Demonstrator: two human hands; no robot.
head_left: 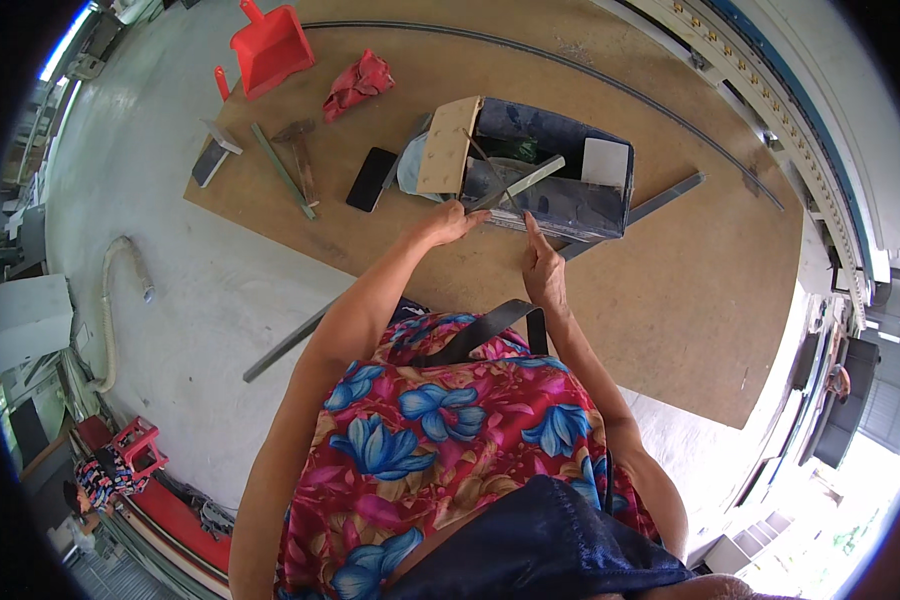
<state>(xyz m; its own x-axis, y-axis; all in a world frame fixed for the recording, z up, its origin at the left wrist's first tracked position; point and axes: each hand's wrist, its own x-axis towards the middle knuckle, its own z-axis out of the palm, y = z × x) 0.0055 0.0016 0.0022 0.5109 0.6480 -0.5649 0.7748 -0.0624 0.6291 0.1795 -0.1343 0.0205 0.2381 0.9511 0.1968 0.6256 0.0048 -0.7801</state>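
Observation:
My left hand (448,222) is closed on the near end of a pale, narrow metal strip (536,176), which slants up to the right over an open box. A thin dark rod (488,158), perhaps a slim file, crosses the strip. Its near end meets my right hand (543,265), whose index finger stretches along it while the other fingers curl in. The box (622,200) is dark and scuffed, with a tan board (448,146) at its left end and a white block (605,162) inside at the right. Under its near right corner passes a long grey bar (670,197).
On the brown board table (690,300) lie a black phone (371,180), a hammer (300,160), a green strip (282,170), a crumpled red cloth (358,84) and a red dustpan (272,52). A long dark strip (530,47) curves along the far side. Another grey bar end (280,350) juts past the table edge.

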